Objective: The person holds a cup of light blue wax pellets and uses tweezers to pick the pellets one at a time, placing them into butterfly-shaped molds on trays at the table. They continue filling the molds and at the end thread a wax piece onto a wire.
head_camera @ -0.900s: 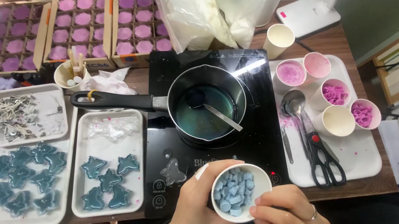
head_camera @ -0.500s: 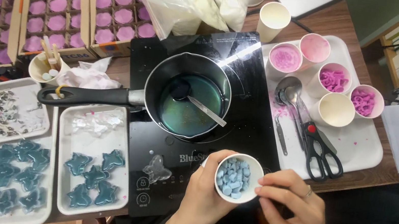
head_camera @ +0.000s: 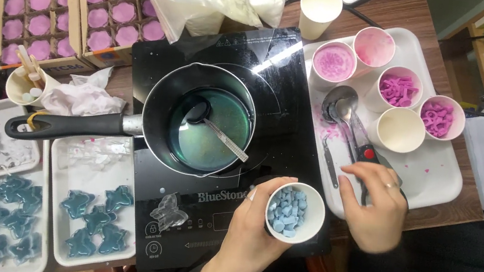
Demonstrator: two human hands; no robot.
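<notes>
Head cam: left hand (head_camera: 251,231) is wrapped around a cup (head_camera: 294,212) of blue chips, held just in front of the pot (head_camera: 207,119) on the cooktop (head_camera: 292,136). Right hand (head_camera: 373,203) sits loosely open over the scissors (head_camera: 369,156) on the tray (head_camera: 436,174), gripping nothing that I can see. I'd keep that cup level and grab the handles properly.

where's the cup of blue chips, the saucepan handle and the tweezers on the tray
cup of blue chips (head_camera: 288,212): head view, on the blue pieces inside
saucepan handle (head_camera: 66,126): head view, mid-grip
tweezers (head_camera: 329,160): head view, middle of the shaft
</notes>
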